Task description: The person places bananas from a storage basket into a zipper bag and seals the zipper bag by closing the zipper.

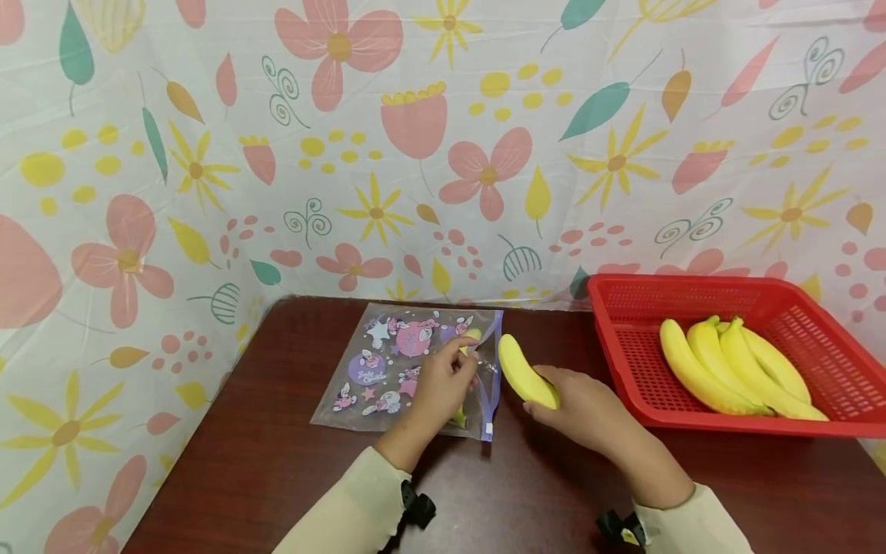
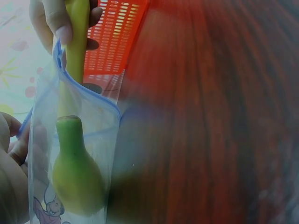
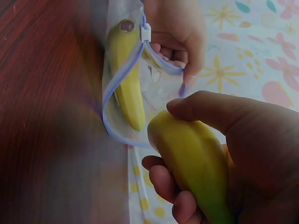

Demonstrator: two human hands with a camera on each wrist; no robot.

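Note:
A clear zip bag [image 1: 360, 396] with pink and purple cartoon prints lies on the table, its purple-edged mouth facing right and parted. My left hand [image 1: 439, 381] pinches the upper lip of that mouth, as the right wrist view shows. Inside the bag is one banana [image 3: 128, 84], its green stem end showing in the left wrist view. My right hand [image 1: 584, 408] grips a second banana [image 1: 524, 373] between thumb and fingers. That banana's free end points at the bag's mouth, close to the purple edge. A white slider [image 3: 145, 32] sits at the near end of the zip.
On the right stands a red plastic basket [image 1: 623, 362] with perforated sides, holding several bananas [image 1: 737, 362]. The dark brown wooden table [image 1: 242, 477] reaches back to a flower-patterned cloth [image 1: 415, 185] hanging behind and on the left.

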